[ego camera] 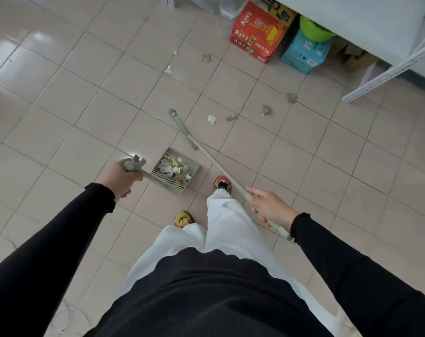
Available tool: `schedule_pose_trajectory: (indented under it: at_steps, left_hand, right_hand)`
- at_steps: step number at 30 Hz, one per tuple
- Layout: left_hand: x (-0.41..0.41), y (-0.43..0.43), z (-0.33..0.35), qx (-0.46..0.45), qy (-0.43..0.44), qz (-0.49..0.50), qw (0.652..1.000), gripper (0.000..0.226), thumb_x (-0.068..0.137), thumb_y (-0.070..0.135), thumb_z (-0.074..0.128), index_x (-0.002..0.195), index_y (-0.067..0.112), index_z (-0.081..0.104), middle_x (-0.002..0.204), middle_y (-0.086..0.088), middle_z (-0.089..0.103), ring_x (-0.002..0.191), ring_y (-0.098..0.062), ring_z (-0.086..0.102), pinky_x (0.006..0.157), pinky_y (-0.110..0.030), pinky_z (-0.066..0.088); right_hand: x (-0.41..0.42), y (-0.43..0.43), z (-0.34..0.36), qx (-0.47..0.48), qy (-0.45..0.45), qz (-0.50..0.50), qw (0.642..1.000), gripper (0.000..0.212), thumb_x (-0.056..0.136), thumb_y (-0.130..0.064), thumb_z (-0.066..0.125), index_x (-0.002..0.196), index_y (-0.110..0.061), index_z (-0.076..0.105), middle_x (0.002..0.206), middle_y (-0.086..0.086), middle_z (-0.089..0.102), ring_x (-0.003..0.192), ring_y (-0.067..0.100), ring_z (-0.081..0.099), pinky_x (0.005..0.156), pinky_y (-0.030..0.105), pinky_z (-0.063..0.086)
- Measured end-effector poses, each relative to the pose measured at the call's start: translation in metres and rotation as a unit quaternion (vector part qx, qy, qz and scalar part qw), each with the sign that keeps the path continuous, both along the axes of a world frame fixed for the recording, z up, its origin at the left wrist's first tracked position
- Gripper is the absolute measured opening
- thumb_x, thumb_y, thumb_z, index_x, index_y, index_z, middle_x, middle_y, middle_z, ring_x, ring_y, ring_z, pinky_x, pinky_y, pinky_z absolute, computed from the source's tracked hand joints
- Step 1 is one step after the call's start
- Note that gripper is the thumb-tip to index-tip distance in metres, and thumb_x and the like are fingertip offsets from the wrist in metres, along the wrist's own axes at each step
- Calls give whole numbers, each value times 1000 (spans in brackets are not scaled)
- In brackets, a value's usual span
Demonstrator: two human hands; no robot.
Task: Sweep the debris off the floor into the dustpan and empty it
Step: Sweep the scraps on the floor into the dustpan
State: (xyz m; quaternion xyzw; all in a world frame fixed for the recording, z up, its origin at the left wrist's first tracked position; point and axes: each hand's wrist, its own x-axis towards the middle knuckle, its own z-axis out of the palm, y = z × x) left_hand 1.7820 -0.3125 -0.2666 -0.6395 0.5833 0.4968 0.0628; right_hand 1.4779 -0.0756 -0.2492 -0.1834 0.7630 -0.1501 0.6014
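Note:
My left hand grips the top of the dustpan handle. The grey-green dustpan rests on the tiled floor in front of my feet, holding a heap of white and yellow paper scraps. My right hand holds the long broom handle, which slants up and left to the narrow broom head beyond the pan. Loose debris lies further out: a white scrap, crumpled greenish bits, another clump, and small pieces near the boxes.
A red carton and a blue carton stand at the back under a white shelf unit with a perforated metal leg. A green round object sits on the blue carton. My shoes stand right of the pan.

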Motion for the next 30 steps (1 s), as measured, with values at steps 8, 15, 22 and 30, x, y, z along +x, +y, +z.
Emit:
schedule_pose_trajectory:
  at_steps: [8, 15, 22, 30]
  left_hand:
    - [-89, -48, -7, -5, 8, -33, 999, 22, 89, 7, 62, 111, 10, 65, 83, -16, 56, 51, -22, 45, 46, -24, 36]
    - [-179, -94, -8, 10, -4, -41, 999, 25, 85, 5, 63, 109, 12, 65, 73, -8, 51, 50, -22, 45, 47, -25, 35]
    - [-245, -129, 0, 25, 1, -22, 999, 24, 94, 13, 59, 118, 7, 59, 96, -12, 69, 51, -16, 43, 46, -26, 36]
    - [-264, -146, 1, 24, -18, -44, 999, 21, 95, 14, 60, 114, 9, 58, 112, -18, 73, 51, -17, 45, 46, -27, 38]
  right_hand:
    - [-108, -66, -21, -10, 84, -31, 996, 53, 101, -18, 38, 153, -28, 37, 77, 3, 51, 51, 14, 43, 42, 26, 39]
    - [-187, -145, -45, 18, 144, 39, 989, 53, 98, -12, 33, 149, -19, 41, 105, 13, 61, 66, 23, 55, 59, 34, 48]
    - [-199, -182, -58, 80, 114, 99, 985, 43, 99, -3, 38, 141, -1, 48, 71, 8, 52, 58, 24, 52, 52, 25, 44]
    - [-228, -133, -5, 68, -1, 95, 993, 48, 99, -14, 39, 143, -30, 50, 75, 4, 49, 48, 12, 39, 39, 23, 31]
